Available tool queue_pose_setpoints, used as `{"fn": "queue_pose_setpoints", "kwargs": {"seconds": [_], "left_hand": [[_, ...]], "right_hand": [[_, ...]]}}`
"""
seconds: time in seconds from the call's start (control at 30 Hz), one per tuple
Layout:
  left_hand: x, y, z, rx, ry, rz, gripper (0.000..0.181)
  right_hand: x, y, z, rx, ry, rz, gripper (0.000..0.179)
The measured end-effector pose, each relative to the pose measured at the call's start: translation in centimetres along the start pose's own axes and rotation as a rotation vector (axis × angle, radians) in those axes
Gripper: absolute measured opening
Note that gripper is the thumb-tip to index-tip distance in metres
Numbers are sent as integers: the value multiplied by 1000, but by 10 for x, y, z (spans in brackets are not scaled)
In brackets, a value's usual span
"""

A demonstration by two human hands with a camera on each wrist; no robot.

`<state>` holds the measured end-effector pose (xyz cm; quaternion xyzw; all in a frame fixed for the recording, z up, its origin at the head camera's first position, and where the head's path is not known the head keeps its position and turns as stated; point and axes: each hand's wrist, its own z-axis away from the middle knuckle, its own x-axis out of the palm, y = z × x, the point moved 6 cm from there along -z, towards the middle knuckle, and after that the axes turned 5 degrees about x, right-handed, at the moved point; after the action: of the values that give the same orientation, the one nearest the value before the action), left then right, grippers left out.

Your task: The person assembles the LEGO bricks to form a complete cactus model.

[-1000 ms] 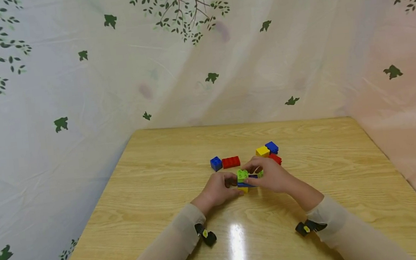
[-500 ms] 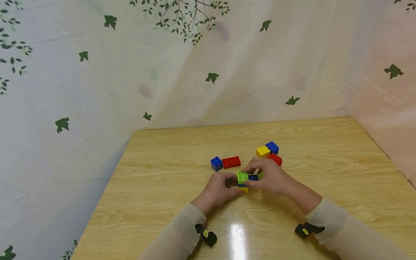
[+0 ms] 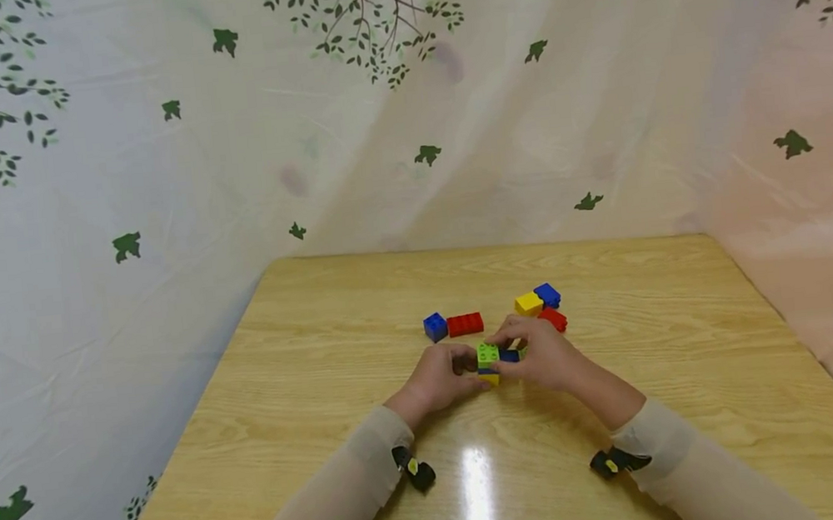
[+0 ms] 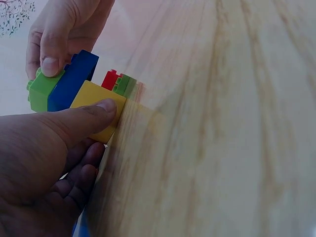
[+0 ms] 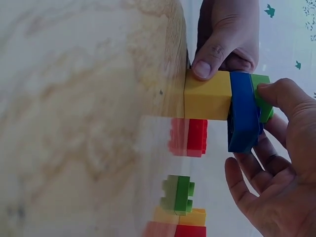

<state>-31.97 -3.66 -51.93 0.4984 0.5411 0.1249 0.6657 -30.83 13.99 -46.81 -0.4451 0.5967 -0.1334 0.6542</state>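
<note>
A small stack of toy building bricks stands on the table between both hands: a yellow brick (image 5: 210,101) at the bottom, a longer blue brick (image 5: 242,106) across it, and a light green brick (image 3: 487,354) on top. My left hand (image 3: 435,379) pinches the yellow brick, its thumb flat against one side. With thumb and fingers, my right hand (image 3: 542,357) holds the green brick from the right. The blue brick juts out past the yellow one, below the right fingers. The far sides of the stack are hidden.
Behind the stack lie a small blue brick (image 3: 435,327) and a long red brick (image 3: 465,325). Farther right are a yellow brick (image 3: 529,304), another blue brick (image 3: 548,295) and a red brick (image 3: 554,320). A second green brick (image 5: 182,195) sits near them on the wooden table (image 3: 318,328).
My right thumb has shifted slightly down and left, so less of the blue brick's front side shows. The left hand and the loose bricks stay in place.
</note>
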Motion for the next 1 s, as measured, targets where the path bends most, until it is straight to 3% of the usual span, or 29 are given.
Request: {"fn": "queue_pose_setpoints", "kwargs": {"seconds": [0.4,0.63,0.8,1.0], "left_hand": [[2,2,0,0,3,1,33],[2,4,-1,34,12,28,32],[1,3,0,19,-27,22,35],[-8,3,5,-23,-86,-24,54]], "right_hand": [[11,21,1,71,9,-81,37],[18,30,2,120,-8,-109,36],[18,29,4,134,-4,-97,36],[17,27,6,137,-2,-86,37]]}}
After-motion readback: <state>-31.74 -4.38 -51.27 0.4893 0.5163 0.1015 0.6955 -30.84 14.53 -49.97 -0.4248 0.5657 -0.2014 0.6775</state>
